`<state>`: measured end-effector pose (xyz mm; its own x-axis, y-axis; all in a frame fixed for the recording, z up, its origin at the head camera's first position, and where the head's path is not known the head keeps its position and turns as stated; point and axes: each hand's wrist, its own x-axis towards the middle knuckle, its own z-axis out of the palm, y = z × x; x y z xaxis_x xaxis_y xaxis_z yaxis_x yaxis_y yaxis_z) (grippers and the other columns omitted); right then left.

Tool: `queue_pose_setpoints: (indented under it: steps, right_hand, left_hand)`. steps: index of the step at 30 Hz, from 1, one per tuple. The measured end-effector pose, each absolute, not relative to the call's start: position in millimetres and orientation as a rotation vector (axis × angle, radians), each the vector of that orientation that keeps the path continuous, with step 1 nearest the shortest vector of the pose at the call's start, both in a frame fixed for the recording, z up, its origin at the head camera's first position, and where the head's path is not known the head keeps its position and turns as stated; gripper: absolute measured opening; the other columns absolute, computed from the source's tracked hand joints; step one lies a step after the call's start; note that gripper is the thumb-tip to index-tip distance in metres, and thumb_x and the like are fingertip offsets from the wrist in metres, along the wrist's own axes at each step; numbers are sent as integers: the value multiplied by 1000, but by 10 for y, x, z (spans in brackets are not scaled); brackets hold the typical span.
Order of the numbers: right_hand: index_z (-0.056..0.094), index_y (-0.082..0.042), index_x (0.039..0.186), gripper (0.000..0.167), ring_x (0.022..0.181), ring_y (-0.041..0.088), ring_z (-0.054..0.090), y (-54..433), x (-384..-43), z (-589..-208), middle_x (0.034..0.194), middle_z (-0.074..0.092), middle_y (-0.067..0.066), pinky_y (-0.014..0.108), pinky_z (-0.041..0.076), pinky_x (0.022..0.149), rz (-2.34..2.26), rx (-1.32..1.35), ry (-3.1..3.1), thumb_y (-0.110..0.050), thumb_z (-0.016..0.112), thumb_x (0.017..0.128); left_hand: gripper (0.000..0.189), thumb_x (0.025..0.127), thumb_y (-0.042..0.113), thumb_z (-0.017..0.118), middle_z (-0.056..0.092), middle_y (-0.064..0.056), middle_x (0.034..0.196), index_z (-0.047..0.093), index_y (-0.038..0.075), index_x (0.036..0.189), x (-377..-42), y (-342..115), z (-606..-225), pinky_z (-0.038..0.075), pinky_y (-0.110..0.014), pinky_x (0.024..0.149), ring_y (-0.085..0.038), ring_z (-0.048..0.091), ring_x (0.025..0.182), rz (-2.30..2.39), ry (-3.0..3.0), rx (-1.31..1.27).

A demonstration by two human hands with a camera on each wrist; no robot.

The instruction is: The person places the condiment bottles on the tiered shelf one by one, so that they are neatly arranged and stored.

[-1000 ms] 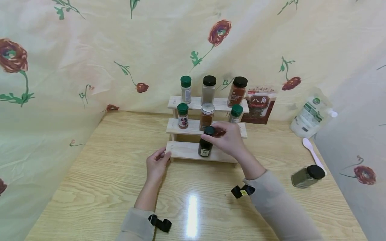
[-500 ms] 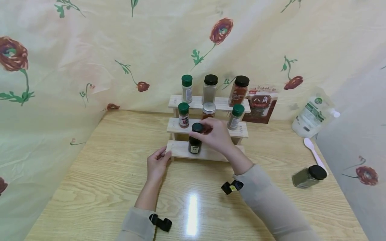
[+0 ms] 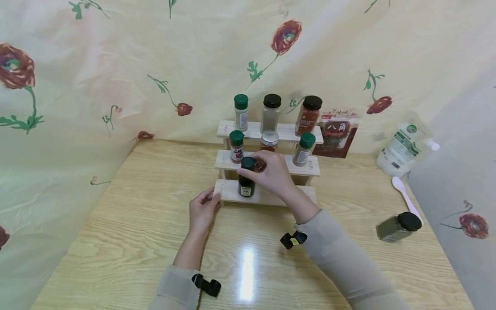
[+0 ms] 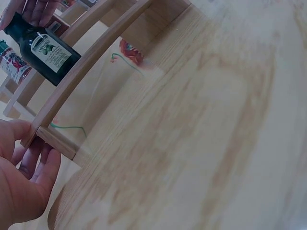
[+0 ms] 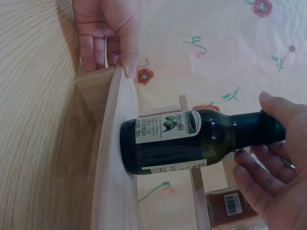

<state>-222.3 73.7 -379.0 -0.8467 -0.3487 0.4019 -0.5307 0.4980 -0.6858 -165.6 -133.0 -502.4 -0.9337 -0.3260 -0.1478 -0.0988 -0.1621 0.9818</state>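
A small dark olive oil bottle (image 3: 246, 183) stands upright on the lowest board of a three-step wooden spice rack (image 3: 279, 197), left of its middle. My right hand (image 3: 273, 173) pinches the bottle's neck and dark cap between thumb and fingers. In the right wrist view, the bottle (image 5: 172, 143) has its base right at the board and shows a white label with green olives. At the rack's left front corner, my left hand (image 3: 202, 212) grips the end of the lowest board. The left wrist view shows the thumb above that board and fingers (image 4: 48, 172) curled below.
Green-capped, black-capped and silver-capped spice jars fill the upper two steps, including a red pepper jar (image 3: 308, 116). A brown spice packet (image 3: 336, 134) leans behind. To the right are a white pouch (image 3: 404, 146), a pink spoon (image 3: 406, 198) and a lying black-lidded jar (image 3: 393, 229).
My right hand has moved the olive oil bottle leftward along the lowest board, uncovering the green-capped jar at the right of the middle step. The left hand keeps its grip on the rack.
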Motion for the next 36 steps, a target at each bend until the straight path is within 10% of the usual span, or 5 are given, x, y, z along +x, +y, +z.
queue_pose_setpoints:
  steps: [10, 36]
  right_hand:
    - [66, -1, 124, 52, 88, 20, 69, 887, -2161, -3869, 103, 70, 10, 37, 61, 77, 1387, 702, -2532, -24, 87, 83]
    - [71, -1, 111, 26, 81, 14, 68, 1930, -1782, -4017, 94, 73, 9, 30, 62, 67, 1226, 804, -2512, -4, 80, 87]
  left_hand:
    - [35, 91, 1, 74, 62, -3, 89, 67, -10, 123, -1653, -1312, -5012, 60, -17, 69, -3, 63, 75, -2233, -1911, 502]
    - [37, 91, 5, 76, 62, -5, 91, 67, -7, 125, -1653, -1328, -5029, 59, -17, 71, -4, 62, 77, -2225, -1946, 496]
